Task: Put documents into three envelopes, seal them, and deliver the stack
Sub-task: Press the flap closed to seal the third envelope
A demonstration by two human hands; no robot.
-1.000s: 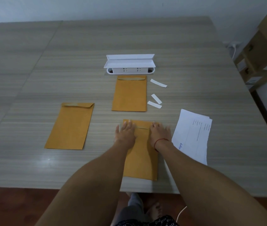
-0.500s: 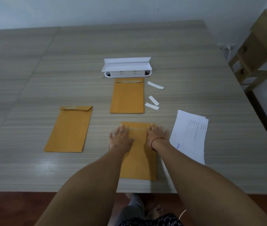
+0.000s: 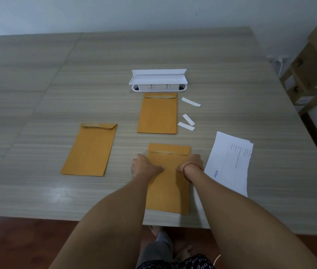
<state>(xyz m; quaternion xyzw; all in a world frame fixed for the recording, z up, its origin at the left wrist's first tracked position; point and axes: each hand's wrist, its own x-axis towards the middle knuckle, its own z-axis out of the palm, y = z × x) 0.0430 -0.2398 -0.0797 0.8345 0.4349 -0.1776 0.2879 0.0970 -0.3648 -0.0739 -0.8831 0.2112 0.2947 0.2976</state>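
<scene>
Envelope (image 3: pixel 168 183), brown and flap down, lies centre at the near tabletop (image 3: pixel 115 55) edge. Left hand (image 3: pixel 146 167) and right hand (image 3: pixel 191 164) rest on its sides, fingers bent; whether either grip pinches, I cannot tell. It is probably light and floppy, best lifted by both long edges.

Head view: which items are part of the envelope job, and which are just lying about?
Job: near envelope, with left hand and right hand on it; left envelope; far envelope; printed sheets on the right.
Lying about: white socket box; three white paper strips beside the far envelope; cardboard boxes off the table, right.
</scene>
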